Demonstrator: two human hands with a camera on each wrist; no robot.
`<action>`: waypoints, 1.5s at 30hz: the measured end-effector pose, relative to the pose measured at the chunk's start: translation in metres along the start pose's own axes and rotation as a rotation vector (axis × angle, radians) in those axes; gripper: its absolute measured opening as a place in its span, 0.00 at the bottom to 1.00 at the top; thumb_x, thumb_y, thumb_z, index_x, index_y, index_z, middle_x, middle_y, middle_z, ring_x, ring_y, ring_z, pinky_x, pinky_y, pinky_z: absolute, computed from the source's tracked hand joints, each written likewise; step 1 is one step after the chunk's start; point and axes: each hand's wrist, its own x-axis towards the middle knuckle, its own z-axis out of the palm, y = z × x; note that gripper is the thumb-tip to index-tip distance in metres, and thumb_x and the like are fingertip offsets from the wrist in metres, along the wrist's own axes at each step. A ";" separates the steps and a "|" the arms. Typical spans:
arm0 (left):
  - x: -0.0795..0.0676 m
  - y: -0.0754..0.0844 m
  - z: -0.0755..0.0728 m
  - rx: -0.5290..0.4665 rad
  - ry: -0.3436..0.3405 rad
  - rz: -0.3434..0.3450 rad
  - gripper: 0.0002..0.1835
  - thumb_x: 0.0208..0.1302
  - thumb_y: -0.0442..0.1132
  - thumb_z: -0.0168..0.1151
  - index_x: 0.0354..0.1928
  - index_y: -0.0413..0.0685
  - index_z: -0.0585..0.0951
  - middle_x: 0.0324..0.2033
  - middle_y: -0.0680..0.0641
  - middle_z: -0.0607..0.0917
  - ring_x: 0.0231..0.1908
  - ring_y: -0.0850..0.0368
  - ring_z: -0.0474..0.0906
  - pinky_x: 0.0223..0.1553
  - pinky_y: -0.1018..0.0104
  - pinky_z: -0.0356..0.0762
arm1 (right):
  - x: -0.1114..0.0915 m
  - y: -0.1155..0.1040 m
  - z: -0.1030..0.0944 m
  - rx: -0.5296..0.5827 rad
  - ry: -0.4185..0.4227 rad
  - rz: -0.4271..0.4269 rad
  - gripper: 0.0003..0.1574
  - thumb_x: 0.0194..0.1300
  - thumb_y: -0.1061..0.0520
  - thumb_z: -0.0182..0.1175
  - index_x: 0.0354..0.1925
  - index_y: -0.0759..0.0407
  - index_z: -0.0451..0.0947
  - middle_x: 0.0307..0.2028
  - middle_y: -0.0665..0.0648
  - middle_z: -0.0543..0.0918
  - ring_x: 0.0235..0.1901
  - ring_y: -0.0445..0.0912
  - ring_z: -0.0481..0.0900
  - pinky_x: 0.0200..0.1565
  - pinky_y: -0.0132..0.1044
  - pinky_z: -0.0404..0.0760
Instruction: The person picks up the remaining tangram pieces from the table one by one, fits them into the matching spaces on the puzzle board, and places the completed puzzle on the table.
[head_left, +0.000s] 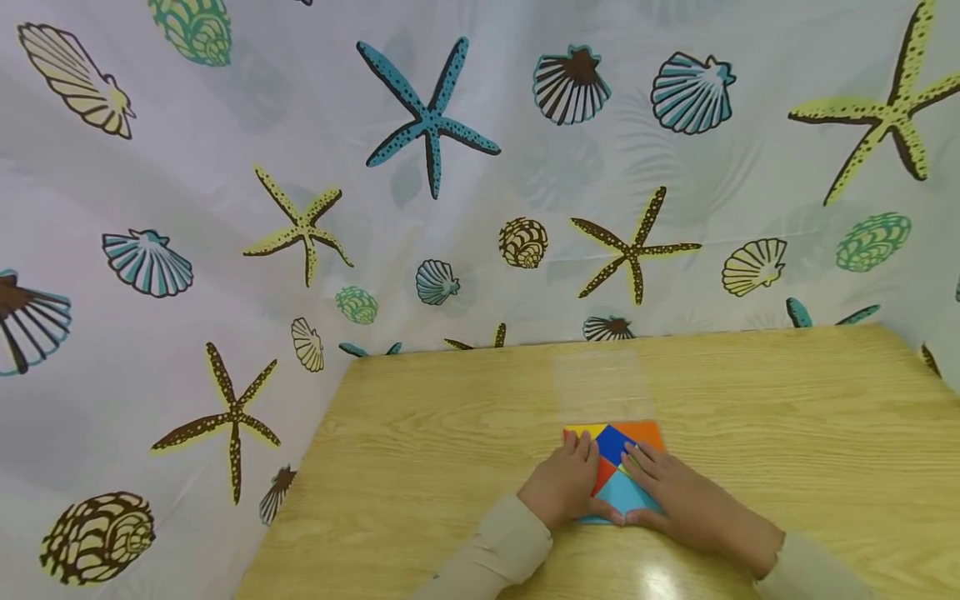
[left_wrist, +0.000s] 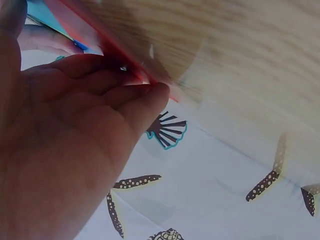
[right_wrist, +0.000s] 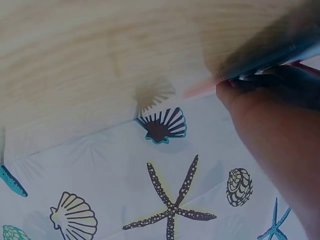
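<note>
A square of flat, coloured tangram pieces (head_left: 627, 492) lies on the table, in light blue, dark blue, orange, red and yellow. My left hand (head_left: 566, 483) rests on its left side, fingers extended over the top and thumb along the near edge. On the right side lies my right hand (head_left: 682, 496), its fingers reaching over the pieces. Both thumbtips nearly meet at the near edge. Parts of the square are hidden under the hands. The left wrist view shows my left hand (left_wrist: 70, 120) against a red edge; in the right wrist view my right hand (right_wrist: 275, 120) touches a dark, blurred edge.
Behind the square, a clear plastic sheet or sleeve (head_left: 603, 383) lies flat on the wood-grain table (head_left: 450, 417). A white cloth (head_left: 480, 250) printed with shells and starfish hangs along the table's back and left side.
</note>
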 end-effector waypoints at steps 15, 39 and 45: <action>0.013 0.011 0.001 -0.003 0.007 -0.040 0.53 0.46 0.74 0.46 0.69 0.45 0.61 0.67 0.46 0.61 0.67 0.54 0.55 0.62 0.66 0.58 | -0.005 -0.001 0.009 -0.004 0.082 0.059 0.49 0.65 0.31 0.45 0.65 0.68 0.61 0.66 0.67 0.59 0.65 0.63 0.54 0.60 0.60 0.58; 0.024 0.010 -0.002 -0.025 -0.019 -0.081 0.53 0.46 0.74 0.48 0.70 0.46 0.59 0.68 0.47 0.60 0.67 0.55 0.54 0.62 0.66 0.58 | 0.001 0.009 0.004 -0.001 0.066 0.069 0.49 0.64 0.31 0.46 0.67 0.66 0.59 0.68 0.64 0.57 0.66 0.61 0.52 0.62 0.58 0.56; 0.024 0.008 0.000 -0.029 -0.008 -0.064 0.53 0.46 0.74 0.45 0.70 0.46 0.58 0.68 0.47 0.59 0.67 0.56 0.53 0.63 0.67 0.56 | 0.001 0.008 0.003 0.007 0.079 0.071 0.48 0.64 0.32 0.47 0.66 0.66 0.60 0.67 0.65 0.58 0.66 0.61 0.53 0.61 0.58 0.57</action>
